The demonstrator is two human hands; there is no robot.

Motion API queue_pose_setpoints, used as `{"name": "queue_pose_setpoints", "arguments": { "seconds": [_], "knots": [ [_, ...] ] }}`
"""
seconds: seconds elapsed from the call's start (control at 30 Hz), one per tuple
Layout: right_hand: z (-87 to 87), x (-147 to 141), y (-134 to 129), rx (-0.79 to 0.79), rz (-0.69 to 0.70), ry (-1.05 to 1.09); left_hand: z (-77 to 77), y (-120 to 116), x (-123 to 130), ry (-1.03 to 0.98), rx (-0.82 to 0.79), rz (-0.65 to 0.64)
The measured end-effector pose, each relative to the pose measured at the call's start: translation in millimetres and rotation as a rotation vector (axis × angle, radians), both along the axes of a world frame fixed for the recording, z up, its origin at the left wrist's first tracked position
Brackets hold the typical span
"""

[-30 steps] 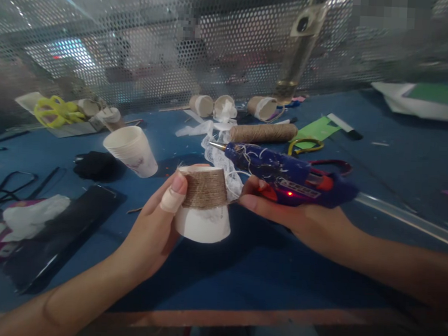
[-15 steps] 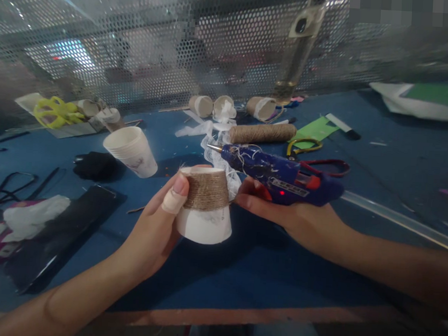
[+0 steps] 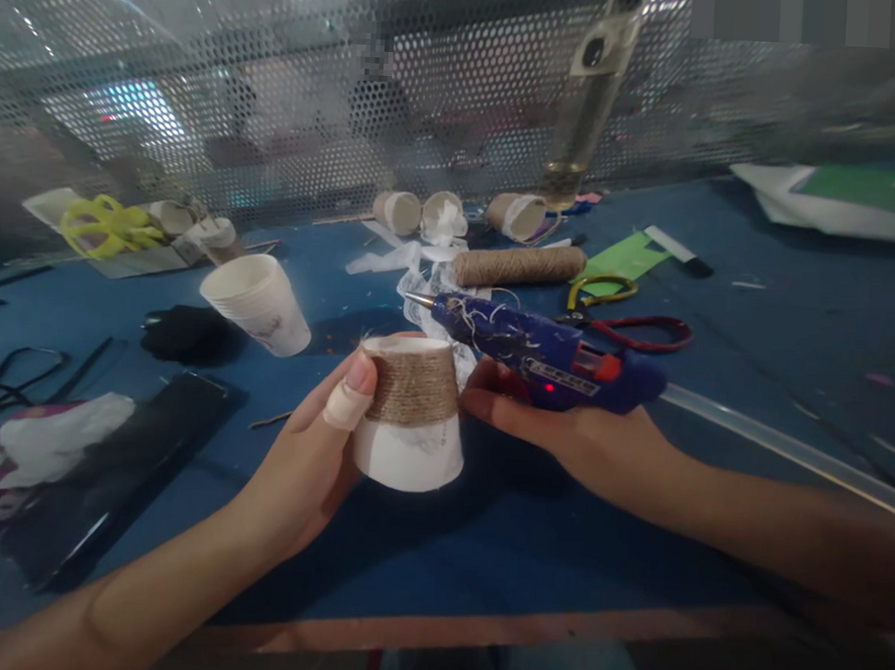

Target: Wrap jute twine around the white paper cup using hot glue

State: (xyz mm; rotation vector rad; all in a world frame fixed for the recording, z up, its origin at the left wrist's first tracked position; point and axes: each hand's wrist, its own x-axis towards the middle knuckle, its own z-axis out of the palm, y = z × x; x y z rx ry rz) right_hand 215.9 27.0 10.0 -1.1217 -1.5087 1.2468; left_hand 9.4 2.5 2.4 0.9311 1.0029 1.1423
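Gripping a white cup (image 3: pixel 409 461) wide end down, the left hand (image 3: pixel 313 453) presses its taped thumb to the twine band (image 3: pixel 415 383) near the top, its fingers curled behind. The right hand (image 3: pixel 581 432) is wrapped around the blue glue gun (image 3: pixel 522 341), whose metal nozzle points left above the cup's upper rim. I can't tell whether the right fingertips touch the cup's side. Below both hands, blue tabletop (image 3: pixel 482 537) runs down to its reddish near edge (image 3: pixel 477 629). The tighter side is beyond them: lace (image 3: pixel 414 281) lies behind the cup, with the twine roll (image 3: pixel 518 267) past the gun and the scissors (image 3: pixel 647 333) with red and yellow handles beside its far side. Left of the left hand, stacked paper cups (image 3: pixel 258 300) lean over, near a black bundle (image 3: pixel 184 333); a dark flat packet (image 3: pixel 114 478) lies beside that forearm. The clear glue stick (image 3: pixel 779 447) reaches out over the right forearm.

Compared with a second ago, the right hand and gun have moved in toward the cup, and more of the red handle shows behind the gun.
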Motion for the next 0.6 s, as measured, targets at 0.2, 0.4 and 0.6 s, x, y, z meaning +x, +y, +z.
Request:
{"name": "queue_pose_setpoints", "arguments": {
  "seconds": [0.2,0.4,0.6],
  "knots": [
    [1.3,-0.7,-0.9,0.002,0.001,0.013,-2.7,-0.5,-1.3,-0.068,0.009,-0.036],
    [1.5,-0.7,-1.0,0.025,-0.018,-0.012,-0.8,1.3,1.6,-0.102,-0.001,-0.075],
    [2.2,-3.7,-0.2,0.055,-0.018,-0.004,-3.6,-0.4,-1.3,-0.025,0.045,-0.134]
  ]
}}
